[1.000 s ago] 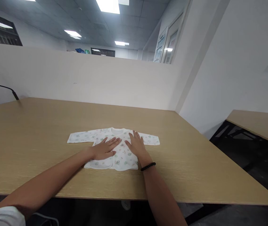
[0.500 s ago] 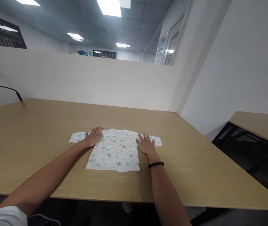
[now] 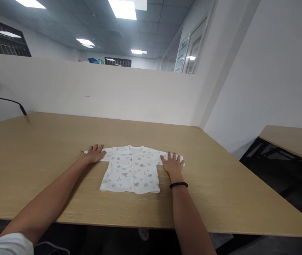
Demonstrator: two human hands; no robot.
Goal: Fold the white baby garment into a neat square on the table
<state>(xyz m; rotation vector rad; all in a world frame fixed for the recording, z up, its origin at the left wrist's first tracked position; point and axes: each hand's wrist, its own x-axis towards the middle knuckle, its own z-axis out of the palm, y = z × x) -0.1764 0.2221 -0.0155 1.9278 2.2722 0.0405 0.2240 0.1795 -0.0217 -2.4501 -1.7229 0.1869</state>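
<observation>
A small white baby shirt (image 3: 131, 170) with a print of little animals lies spread flat, its neckline away from me and both sleeves stretched out sideways. My left hand (image 3: 94, 154) rests open on the left sleeve and hides most of its outer end. On the right sleeve lies my right hand (image 3: 172, 163), fingers spread, near the cuff. A black beaded bracelet (image 3: 178, 185) circles my right wrist. Neither hand grips the cloth.
The shirt lies on a wooden table (image 3: 60, 136) backed by a low white partition (image 3: 129, 95). A black cable (image 3: 4, 98) hangs at the far left. Another table (image 3: 294, 141) stands to the right, beyond a white wall.
My left hand has slid outward to the left along its sleeve, and my right hand outward to the right toward the cuff. The shirt has shifted slightly right in view.
</observation>
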